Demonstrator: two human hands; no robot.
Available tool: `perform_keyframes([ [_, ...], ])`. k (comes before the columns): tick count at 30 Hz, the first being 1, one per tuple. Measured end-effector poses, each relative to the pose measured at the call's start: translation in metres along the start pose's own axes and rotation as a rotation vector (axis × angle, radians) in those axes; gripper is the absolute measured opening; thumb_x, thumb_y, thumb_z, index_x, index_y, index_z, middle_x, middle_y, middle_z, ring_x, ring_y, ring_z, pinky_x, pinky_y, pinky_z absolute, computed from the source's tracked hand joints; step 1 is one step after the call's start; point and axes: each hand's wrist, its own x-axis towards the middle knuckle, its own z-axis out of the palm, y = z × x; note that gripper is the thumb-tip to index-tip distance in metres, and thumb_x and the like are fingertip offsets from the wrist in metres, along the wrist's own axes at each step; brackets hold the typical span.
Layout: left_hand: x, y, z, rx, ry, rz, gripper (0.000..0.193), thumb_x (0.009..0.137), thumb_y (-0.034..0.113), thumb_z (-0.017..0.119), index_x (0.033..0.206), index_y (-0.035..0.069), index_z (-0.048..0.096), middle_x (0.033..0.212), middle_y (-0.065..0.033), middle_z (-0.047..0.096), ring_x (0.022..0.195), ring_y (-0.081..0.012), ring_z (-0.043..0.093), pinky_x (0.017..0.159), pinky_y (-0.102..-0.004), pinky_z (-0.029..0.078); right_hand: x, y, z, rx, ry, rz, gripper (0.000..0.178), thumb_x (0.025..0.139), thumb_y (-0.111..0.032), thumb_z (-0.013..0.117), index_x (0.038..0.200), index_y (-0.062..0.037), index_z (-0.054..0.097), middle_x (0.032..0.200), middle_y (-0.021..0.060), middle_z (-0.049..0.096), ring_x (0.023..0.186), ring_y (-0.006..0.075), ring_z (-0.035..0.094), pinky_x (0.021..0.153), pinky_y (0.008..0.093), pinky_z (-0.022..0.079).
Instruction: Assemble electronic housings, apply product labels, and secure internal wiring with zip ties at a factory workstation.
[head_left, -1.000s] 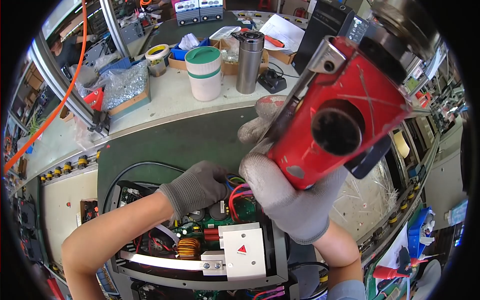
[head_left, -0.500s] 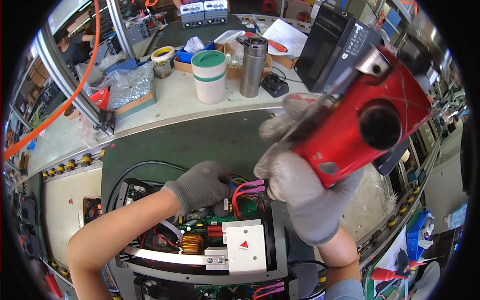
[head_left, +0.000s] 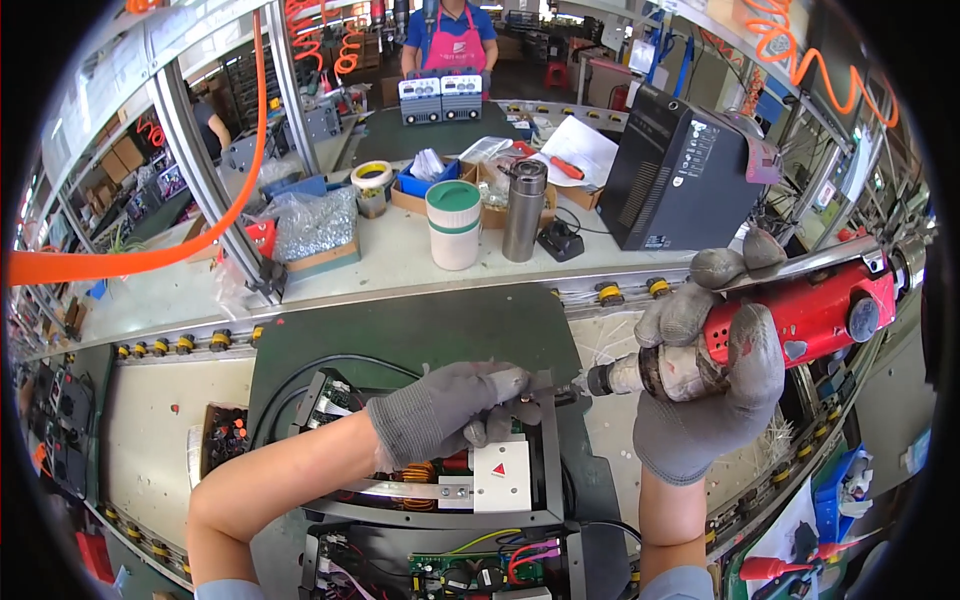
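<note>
My right hand [head_left: 690, 425], in a grey glove, grips a red power screwdriver [head_left: 800, 315] held level, its tip pointing left. The tip is close to the far right corner of an open metal chassis [head_left: 553, 460]. Beside that tip my left hand [head_left: 455, 405], also gloved, has thumb and fingers pinched together over the chassis's right end; what they hold is too small to make out. Inside the chassis are a white plate [head_left: 490, 490] with a red warning triangle and a copper coil [head_left: 418, 472]. My left hand hides part of the circuit board.
A second open chassis [head_left: 450, 545] with boards and wires lies nearer me. On the bench beyond stand a white green-lidded cup [head_left: 453, 235], a steel flask [head_left: 524, 215] and a black computer case [head_left: 675, 170]. A person in a pink apron [head_left: 455, 48] stands far off.
The red screwdriver has swung lower and right, now level with its tip by the chassis. My left hand has moved right from the wires to the chassis end. The view has tilted up.
</note>
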Motion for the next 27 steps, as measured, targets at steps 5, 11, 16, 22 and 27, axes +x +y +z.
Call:
perform_keyframes([
  [5,-0.004,-0.006,0.003,-0.143,-0.073,0.059,0.033,0.093,0.033,0.049,0.104,0.003,0.052,0.077,0.0006,0.053,0.054,-0.0028,0.041,0.048,-0.0169,0.033,-0.004,-0.009,0.002,0.031,-0.006,-0.044,0.048,0.082,-0.023,0.055,0.122,-0.0032,0.036,0.1,0.0113,0.055,0.066,0.0126,0.052,0.06,0.0288,0.044],
  [11,-0.006,-0.009,0.006,-0.129,-0.027,-0.009,0.028,0.097,0.032,0.041,0.099,0.008,0.055,0.074,0.0041,0.052,0.052,-0.0005,0.041,0.045,-0.0166,0.034,-0.005,-0.014,-0.002,0.1,-0.019,-0.077,0.048,0.082,-0.022,0.055,0.123,-0.0042,0.037,0.101,0.0108,0.056,0.062,0.0121,0.051,0.055,0.0285,0.043],
  [16,-0.006,-0.012,0.01,-0.126,0.005,0.007,0.032,0.093,0.04,0.047,0.093,0.008,0.053,0.07,0.0034,0.045,0.051,-0.0034,0.036,0.045,-0.0169,0.031,-0.007,-0.017,0.0,0.137,-0.048,0.01,0.049,0.081,-0.02,0.056,0.124,-0.0047,0.037,0.102,0.0114,0.056,0.063,0.0131,0.052,0.054,0.0284,0.044],
  [22,-0.008,-0.011,0.017,-0.145,0.034,0.01,0.032,0.094,0.039,0.046,0.091,0.008,0.054,0.069,0.0041,0.044,0.051,-0.004,0.034,0.045,-0.0176,0.03,-0.009,-0.016,-0.001,0.138,-0.002,0.032,0.055,0.078,-0.018,0.06,0.125,-0.0033,0.035,0.101,0.0153,0.056,0.064,0.0205,0.058,0.052,0.0317,0.051],
  [27,-0.007,-0.016,0.017,-0.21,0.108,0.016,0.031,0.093,0.038,0.047,0.09,0.008,0.054,0.067,0.0044,0.045,0.05,-0.0041,0.034,0.044,-0.0175,0.03,-0.016,-0.009,-0.001,0.055,0.039,0.0,0.051,0.079,-0.022,0.055,0.124,-0.0057,0.036,0.101,0.0125,0.056,0.062,0.0145,0.054,0.055,0.031,0.048],
])
